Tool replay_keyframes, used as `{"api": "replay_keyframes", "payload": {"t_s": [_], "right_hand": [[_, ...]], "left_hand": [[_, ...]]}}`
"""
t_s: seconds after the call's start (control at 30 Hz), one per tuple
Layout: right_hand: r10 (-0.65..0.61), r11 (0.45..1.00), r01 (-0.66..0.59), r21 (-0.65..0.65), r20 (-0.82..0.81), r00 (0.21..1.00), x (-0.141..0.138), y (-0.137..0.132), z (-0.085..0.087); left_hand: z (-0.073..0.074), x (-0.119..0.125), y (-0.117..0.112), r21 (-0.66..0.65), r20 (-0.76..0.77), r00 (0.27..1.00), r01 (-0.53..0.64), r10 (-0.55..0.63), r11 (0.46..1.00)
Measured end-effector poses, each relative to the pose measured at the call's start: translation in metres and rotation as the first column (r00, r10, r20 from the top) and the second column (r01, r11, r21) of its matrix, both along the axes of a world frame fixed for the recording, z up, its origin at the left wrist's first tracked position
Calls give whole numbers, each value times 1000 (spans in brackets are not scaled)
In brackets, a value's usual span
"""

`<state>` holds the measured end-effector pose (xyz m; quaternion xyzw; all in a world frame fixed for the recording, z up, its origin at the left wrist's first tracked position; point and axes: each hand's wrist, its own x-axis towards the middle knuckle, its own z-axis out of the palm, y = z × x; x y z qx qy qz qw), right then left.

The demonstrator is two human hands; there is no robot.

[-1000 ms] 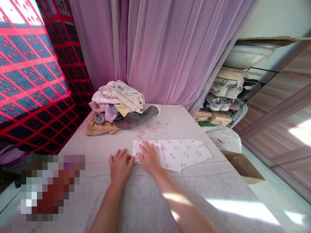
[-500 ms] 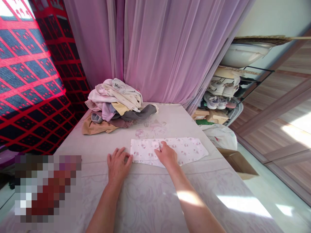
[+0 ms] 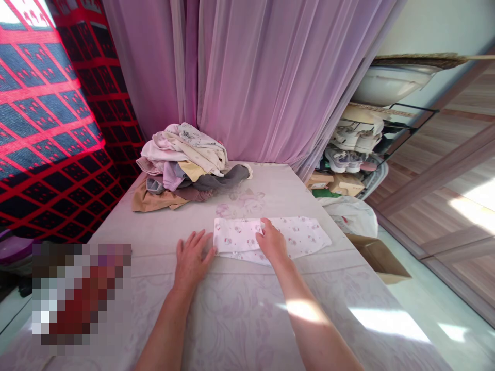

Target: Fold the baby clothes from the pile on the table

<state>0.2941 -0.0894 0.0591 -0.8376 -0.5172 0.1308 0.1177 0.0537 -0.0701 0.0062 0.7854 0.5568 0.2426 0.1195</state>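
Observation:
A white garment with small pink-and-red cartoon prints (image 3: 237, 235) lies flat on the bed-like surface, its left part folded over toward the right. My right hand (image 3: 271, 241) pinches the edge of the folded-over flap between thumb and fingers, near the garment's middle. The garment's right end tapers and rests flat. At its left end, my left hand (image 3: 193, 262) lies palm down with fingers spread, thumb close to the folded edge. Whether that thumb touches the cloth I cannot tell.
A heap of mixed clothes (image 3: 181, 165) sits at the back left, against a purple curtain (image 3: 247, 82). Past the right edge stand an open cardboard box (image 3: 381, 257) and a rack with shoes (image 3: 344, 159). A blurred patch (image 3: 85, 299) covers the left front.
My right hand has drawn the flap's edge a little to the right, and the left fold has shifted the same way. My left hand has followed slightly right, fingers more spread.

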Motion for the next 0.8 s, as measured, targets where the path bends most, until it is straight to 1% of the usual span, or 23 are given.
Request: {"api": "replay_keyframes", "payload": {"t_s": [0.07, 0.13, 0.2, 0.23, 0.27, 0.3, 0.33, 0.37, 0.4, 0.43, 0.47, 0.5, 0.53, 0.57, 0.67, 0.73, 0.8], "right_hand": [[15, 999, -14, -41, 23, 1000, 2, -3, -4], [25, 997, -22, -68, 39, 999, 3, -4, -5], [13, 997, -7, -82, 76, 997, 2, -4, -4], [13, 998, -6, -66, 106, 994, 0, -3, -3], [31, 999, -28, -28, 137, 990, -2, -1, 0], [81, 996, -86, 28, 160, 984, -6, 2, 2], [168, 979, -186, 89, 173, 970, -12, 6, 3], [292, 938, -317, 141, 174, 940, -18, 11, 4], [433, 872, -458, 173, 164, 886, -25, 17, 4], [567, 791, -585, 180, 143, 811, -33, 23, 3], [672, 713, -681, 166, 115, 731, -40, 29, 0], [741, 653, -745, 136, 85, 666, -47, 35, -4], [779, 617, -780, 100, 58, 624, -52, 41, -8], [795, 602, -796, 66, 40, 605, -56, 45, -13], [796, 604, -797, 12, 43, 604, -59, 53, -27], [791, 610, -792, -2, 58, 609, -58, 55, -32], [783, 621, -784, -12, 62, 619, -58, 56, -33]], "left_hand": [[0, 0, 0, -17, -33, 993, 113, -113, 993], [0, 1, -1, -41, -61, 979, 194, -197, 980], [1, 1, -1, -60, -80, 971, 221, -225, 974], [2, 2, -2, -66, -87, 970, 220, -226, 973], [2, 2, -2, -68, -91, 970, 218, -224, 973], [3, 2, -2, -65, -92, 970, 218, -223, 974], [4, 2, -2, -57, -90, 970, 221, -226, 974], [4, 2, -3, -46, -84, 969, 228, -232, 972], [5, 2, -3, -35, -75, 968, 237, -239, 971], [5, 2, -3, -26, -64, 967, 246, -247, 969], [6, 2, -4, -21, -51, 966, 254, -255, 967], [6, 1, -4, -22, -36, 965, 259, -260, 966], [6, 1, -4, -29, -20, 965, 260, -261, 965], [6, 1, -5, -40, -4, 966, 259, -260, 965], [6, 2, -5, -85, 48, 967, 254, -251, 963], [5, 2, -4, -105, 80, 967, 251, -243, 962], [4, 2, -3, -107, 110, 966, 244, -232, 964]]}}
